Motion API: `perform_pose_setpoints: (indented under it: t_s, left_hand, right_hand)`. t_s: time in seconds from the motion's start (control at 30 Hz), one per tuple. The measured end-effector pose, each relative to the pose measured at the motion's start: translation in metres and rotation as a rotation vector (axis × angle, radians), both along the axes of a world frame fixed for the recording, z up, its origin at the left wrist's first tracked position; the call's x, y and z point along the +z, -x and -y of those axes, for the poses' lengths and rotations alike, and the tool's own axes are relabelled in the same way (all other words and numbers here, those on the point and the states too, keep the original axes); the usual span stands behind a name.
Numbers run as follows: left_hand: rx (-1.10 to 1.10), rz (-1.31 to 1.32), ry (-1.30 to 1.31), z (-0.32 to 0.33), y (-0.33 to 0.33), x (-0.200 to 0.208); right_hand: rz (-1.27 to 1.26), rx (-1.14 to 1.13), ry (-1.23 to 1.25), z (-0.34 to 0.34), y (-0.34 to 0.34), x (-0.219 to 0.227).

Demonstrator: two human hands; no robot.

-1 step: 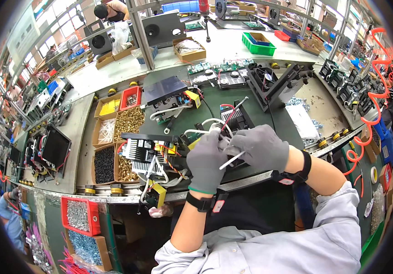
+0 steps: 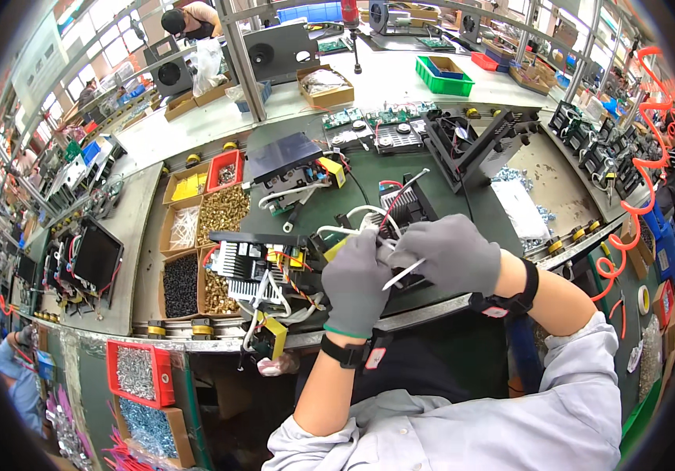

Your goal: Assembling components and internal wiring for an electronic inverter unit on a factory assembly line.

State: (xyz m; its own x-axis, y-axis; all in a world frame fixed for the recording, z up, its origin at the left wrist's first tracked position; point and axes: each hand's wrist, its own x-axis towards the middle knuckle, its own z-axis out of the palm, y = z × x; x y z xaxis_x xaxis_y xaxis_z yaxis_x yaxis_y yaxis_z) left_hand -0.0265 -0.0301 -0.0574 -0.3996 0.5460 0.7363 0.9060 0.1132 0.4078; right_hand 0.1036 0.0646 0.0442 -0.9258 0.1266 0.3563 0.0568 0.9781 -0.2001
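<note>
My left hand (image 2: 355, 275), in a grey glove, is closed at the bundle of white cables (image 2: 367, 210) on an electronic module with a black finned heat sink (image 2: 404, 202). Close beside it, my right hand (image 2: 454, 255), also gloved, pinches a white cable tie (image 2: 402, 275) whose tail sticks out toward the lower left. The fingers hide where the tie meets the cables. Left of my hands sits another module with a silver heat sink (image 2: 243, 263), its white leads and a yellow-wrapped part (image 2: 273, 336) hanging over the bench edge.
Beyond lies a module with a dark flat top (image 2: 284, 154). Bins at left hold brass fittings (image 2: 224, 208), black screws (image 2: 180, 284) and white ties (image 2: 184, 228). A black bracket frame (image 2: 475, 149) stands at the back right; a red coiled hose (image 2: 642, 169) hangs at far right.
The tail of the cable tie has swung slightly lower and to the right. Both hands have shifted very little.
</note>
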Motion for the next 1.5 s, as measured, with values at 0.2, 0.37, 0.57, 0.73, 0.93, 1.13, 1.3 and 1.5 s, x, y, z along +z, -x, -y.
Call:
perform_pose_setpoints:
  t_s: [0.2,0.37,0.57,0.73,0.93,1.13,1.3,1.5]
  left_hand:
    - [-0.039,0.046,0.084,0.028,-0.004,0.001]
    - [-0.077,0.058,0.115,0.026,0.0,0.001]
    - [-0.147,0.081,0.089,0.026,-0.001,-0.003]
    - [-0.159,0.133,0.136,0.027,0.001,-0.007]
    - [-0.181,0.155,0.115,0.025,0.003,-0.011]
    - [-0.216,0.138,0.085,0.022,0.008,-0.02]
    - [-0.245,0.189,0.105,0.024,0.011,-0.017]
    - [-0.265,0.208,0.155,0.025,0.007,-0.015]
  right_hand:
    - [-0.296,-0.345,0.887,-0.046,-0.002,0.025]
    - [0.021,-0.386,0.993,-0.105,0.025,0.023]
    - [0.434,-0.3,0.81,-0.16,0.112,-0.015]
    - [0.405,-0.186,0.679,-0.176,0.168,-0.059]
    - [0.401,-0.135,0.883,-0.185,0.199,-0.072]
    - [0.547,-0.239,0.6,-0.176,0.214,-0.056]
    - [0.35,-0.107,0.765,-0.148,0.208,-0.02]
    - [0.268,-0.174,0.515,-0.118,0.197,0.079]
